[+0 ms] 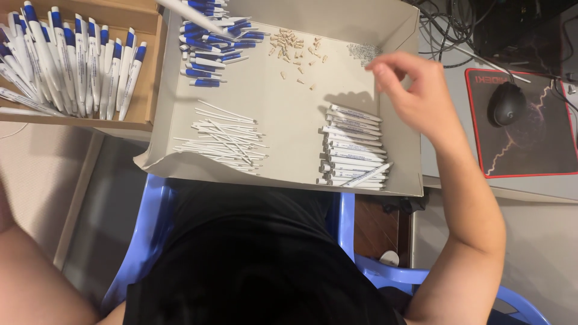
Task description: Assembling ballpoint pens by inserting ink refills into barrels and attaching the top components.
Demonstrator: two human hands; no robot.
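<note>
While hovering over the tray (289, 114), the right hand (415, 90) is reaching, fingers loosely spread and empty, toward the springs (363, 53). Left hand is lying out of view.

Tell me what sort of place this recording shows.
Probably a home or small office desk used for piecework pen assembly. A cardboard tray holds sorted pen parts, a wooden box holds finished pens, and a computer mouse sits near the right hand.

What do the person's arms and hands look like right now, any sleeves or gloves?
Both arms are bare, with no sleeves showing on them. The right hand wears no glove, ring or watch. Only the left forearm shows; its hand is out of view.
</note>
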